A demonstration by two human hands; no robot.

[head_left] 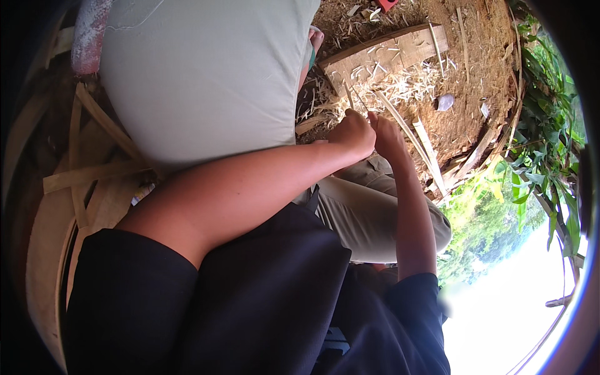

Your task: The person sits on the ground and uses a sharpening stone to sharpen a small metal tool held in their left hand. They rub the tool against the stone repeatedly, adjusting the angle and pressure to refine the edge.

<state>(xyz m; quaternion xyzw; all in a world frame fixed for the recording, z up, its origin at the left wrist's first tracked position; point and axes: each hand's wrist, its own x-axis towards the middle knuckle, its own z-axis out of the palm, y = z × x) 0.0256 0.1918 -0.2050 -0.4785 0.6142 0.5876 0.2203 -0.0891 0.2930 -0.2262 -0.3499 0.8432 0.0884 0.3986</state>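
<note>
Both hands are close together in front of my bent legs, fingers curled. My left hand [353,134] is closed around a thin pale strip of wood [349,97], whose tip sticks out beyond the fingers. A narrow dark sliver [360,98] slants beside it; which hand holds it cannot be made out. My right hand [389,134] is closed right beside the left, its fingertips at the left hand's knuckles. What it grips is hidden. Just past the hands, curled pale shavings [400,87] cover the ground, in front of a flat wooden board [400,53].
Long split strips [406,122] lie right of my hands, near a small purplish-grey object [444,102]. Something red [387,5] is at the top edge. Crossed wooden slats [94,178] stand at the left. Green plants [537,144] border the right side.
</note>
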